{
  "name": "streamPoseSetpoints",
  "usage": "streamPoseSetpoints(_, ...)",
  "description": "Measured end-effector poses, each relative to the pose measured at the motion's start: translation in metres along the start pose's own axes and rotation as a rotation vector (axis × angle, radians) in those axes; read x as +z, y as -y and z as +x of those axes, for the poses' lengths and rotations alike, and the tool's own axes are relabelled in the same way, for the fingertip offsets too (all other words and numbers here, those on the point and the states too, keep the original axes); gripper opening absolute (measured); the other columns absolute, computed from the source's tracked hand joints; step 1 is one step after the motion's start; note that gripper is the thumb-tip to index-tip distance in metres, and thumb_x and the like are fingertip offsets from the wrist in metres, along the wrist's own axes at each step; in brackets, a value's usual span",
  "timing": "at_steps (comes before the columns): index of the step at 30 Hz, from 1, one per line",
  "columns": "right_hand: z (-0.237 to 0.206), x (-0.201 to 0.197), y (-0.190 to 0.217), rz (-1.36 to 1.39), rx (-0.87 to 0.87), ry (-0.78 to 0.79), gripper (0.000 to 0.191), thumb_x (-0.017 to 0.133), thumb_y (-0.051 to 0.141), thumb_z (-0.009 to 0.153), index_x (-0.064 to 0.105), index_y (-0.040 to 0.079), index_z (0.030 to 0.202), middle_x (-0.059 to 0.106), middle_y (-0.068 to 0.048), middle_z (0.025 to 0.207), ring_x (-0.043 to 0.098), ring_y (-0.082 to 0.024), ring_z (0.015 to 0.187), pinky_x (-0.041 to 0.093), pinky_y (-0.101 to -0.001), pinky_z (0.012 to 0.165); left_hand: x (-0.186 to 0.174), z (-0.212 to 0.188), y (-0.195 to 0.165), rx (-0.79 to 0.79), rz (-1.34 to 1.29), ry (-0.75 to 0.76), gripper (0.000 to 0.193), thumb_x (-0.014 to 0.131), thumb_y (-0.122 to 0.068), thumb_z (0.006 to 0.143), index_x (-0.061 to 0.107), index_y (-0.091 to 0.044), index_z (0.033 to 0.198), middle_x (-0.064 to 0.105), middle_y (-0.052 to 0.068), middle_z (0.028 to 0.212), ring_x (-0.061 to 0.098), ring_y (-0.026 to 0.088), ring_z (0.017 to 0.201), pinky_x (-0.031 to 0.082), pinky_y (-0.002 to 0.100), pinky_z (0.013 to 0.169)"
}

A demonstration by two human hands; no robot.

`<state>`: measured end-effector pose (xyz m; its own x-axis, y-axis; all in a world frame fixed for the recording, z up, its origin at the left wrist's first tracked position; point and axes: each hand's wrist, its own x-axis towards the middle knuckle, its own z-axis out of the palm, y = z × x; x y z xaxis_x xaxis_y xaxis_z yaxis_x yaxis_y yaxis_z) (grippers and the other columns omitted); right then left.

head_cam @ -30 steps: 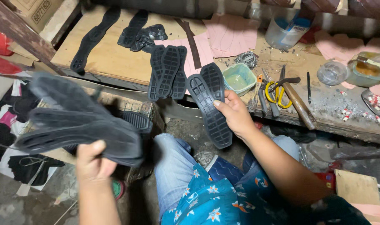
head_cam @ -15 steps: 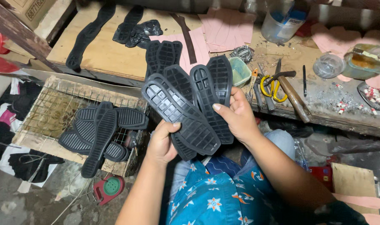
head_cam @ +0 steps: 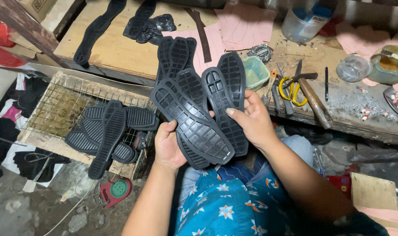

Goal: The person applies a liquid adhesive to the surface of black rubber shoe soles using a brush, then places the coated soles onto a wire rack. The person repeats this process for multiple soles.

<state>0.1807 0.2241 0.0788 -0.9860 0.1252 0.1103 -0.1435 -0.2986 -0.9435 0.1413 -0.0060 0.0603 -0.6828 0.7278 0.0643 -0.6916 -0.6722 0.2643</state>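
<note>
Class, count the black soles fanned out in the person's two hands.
3 visible: front sole in the left hand, middle sole behind it, and right sole under the right hand. More may be hidden behind.

Worn wooden workbench (head_cam: 120, 52), black soles (head_cam: 175, 54), pink cut-outs (head_cam: 245, 22), yellow-handled scissors (head_cam: 290, 89), green tub (head_cam: 255, 72), hammer (head_cam: 314, 102)

Single view, head-mounted: the camera looks steeply down from above the seated person's lap, close to the left hand (head_cam: 167, 146) and right hand (head_cam: 250, 123). The desk (head_cam: 120, 52) fills the far edge; the floor (head_cam: 24, 209) lies near left.
</note>
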Motion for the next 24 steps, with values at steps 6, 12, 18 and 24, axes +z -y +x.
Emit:
streamPoseSetpoints(6, 0.019, -0.002, -0.027, -0.123, 0.121, -0.019, 0.048, 0.064, -0.007, 0.088, 0.051, 0.0, 0.133, 0.069, -0.015, 0.12, 0.069, -0.018, 0.108, 0.057, -0.035, 0.096, 0.008, -0.022, -0.008, 0.099, -0.015, 0.016, 0.075, 0.054, -0.04, 0.097, 0.039, 0.007, 0.153, 0.037, 0.034, 0.16, 0.047, 0.043, 0.142, 0.038, 0.053, 0.12)
streamPoseSetpoints(12, 0.081, 0.015, -0.058, -0.228, 0.021, 0.007, 0.053, 0.065, -0.007, 0.088, 0.048, -0.003, 0.138, 0.068, -0.013, 0.127, 0.066, -0.017, 0.114, 0.052, -0.0305, 0.1, 0.012, -0.036, -0.016, 0.133, 0.017, 0.006, 0.078, 0.054, -0.047, 0.101, 0.037, 0.005, 0.155, 0.037, 0.035, 0.16, 0.044, 0.045, 0.143, 0.037, 0.056, 0.119)
streamPoseSetpoints(18, 0.172, 0.026, -0.081, -0.187, -0.034, -0.054, 0.055, 0.058, -0.011, 0.088, 0.046, -0.006, 0.142, 0.069, -0.016, 0.127, 0.069, -0.02, 0.113, 0.055, -0.0311, 0.098, 0.008, -0.036, -0.026, 0.148, -0.067, 0.007, 0.079, 0.053, -0.052, 0.101, 0.037, 0.004, 0.155, 0.039, 0.034, 0.156, 0.043, 0.049, 0.144, 0.036, 0.062, 0.118)
streamPoseSetpoints(24, 0.197, 0.025, -0.094, -0.992, 0.006, -0.291, 0.082, 0.078, 0.005, 0.082, 0.034, -0.006, 0.15, 0.059, -0.029, 0.133, 0.061, -0.037, 0.123, 0.049, -0.0388, 0.102, 0.0, -0.034, -0.045, 0.176, -0.058, 0.008, 0.08, 0.054, -0.053, 0.101, 0.041, 0.007, 0.153, 0.044, 0.033, 0.155, 0.046, 0.048, 0.142, 0.037, 0.06, 0.12)
